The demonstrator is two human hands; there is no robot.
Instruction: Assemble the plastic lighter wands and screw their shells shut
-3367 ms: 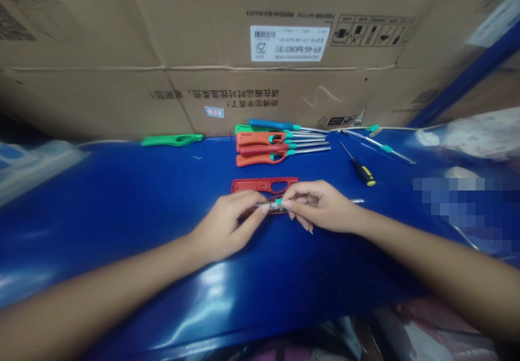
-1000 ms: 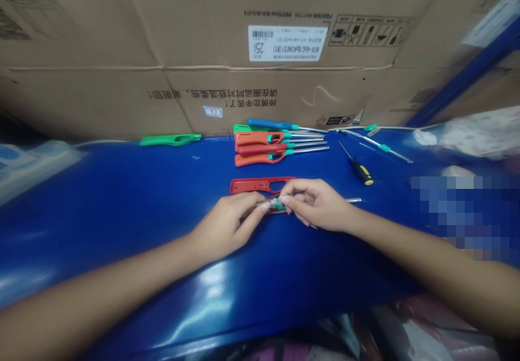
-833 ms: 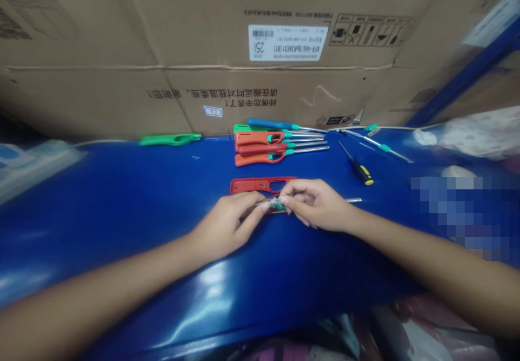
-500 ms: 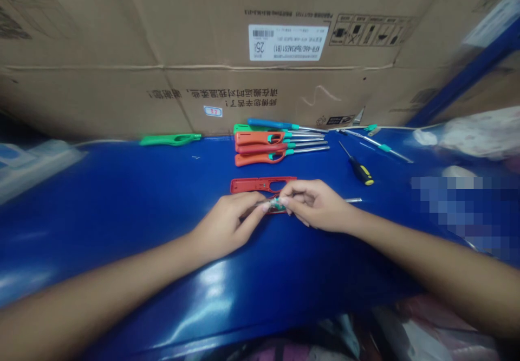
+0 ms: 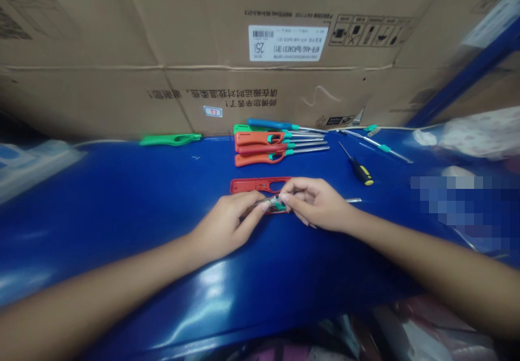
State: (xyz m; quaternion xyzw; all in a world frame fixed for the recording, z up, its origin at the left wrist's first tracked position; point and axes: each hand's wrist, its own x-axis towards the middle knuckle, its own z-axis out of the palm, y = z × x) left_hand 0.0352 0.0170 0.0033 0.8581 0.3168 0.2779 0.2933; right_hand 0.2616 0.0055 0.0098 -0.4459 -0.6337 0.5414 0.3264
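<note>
My left hand (image 5: 229,223) pinches a small clear part (image 5: 273,201) between thumb and forefinger; most of it is covered by the fingers. Fingertips of my right hand (image 5: 319,204) are closed right beside it, on something too small to make out. Under the hands lies a red lighter casing half with a teal piece (image 5: 280,208) in it, largely hidden. A metal lighter tube (image 5: 354,199) sticks out beyond my right hand. Just behind the hands, an opened red casing half (image 5: 248,185) lies with its inside up.
Several stick lighters (image 5: 255,159) are stacked at the back middle of the blue table (image 5: 142,231). A green casing (image 5: 170,139) lies left of them. To the right are a screwdriver (image 5: 361,172) and a loose tube with a teal collar (image 5: 384,148). A cardboard box (image 5: 122,36) stands behind.
My right fingertips have shifted slightly up from the clear part, showing more of the teal piece. My left hand has hardly moved.
</note>
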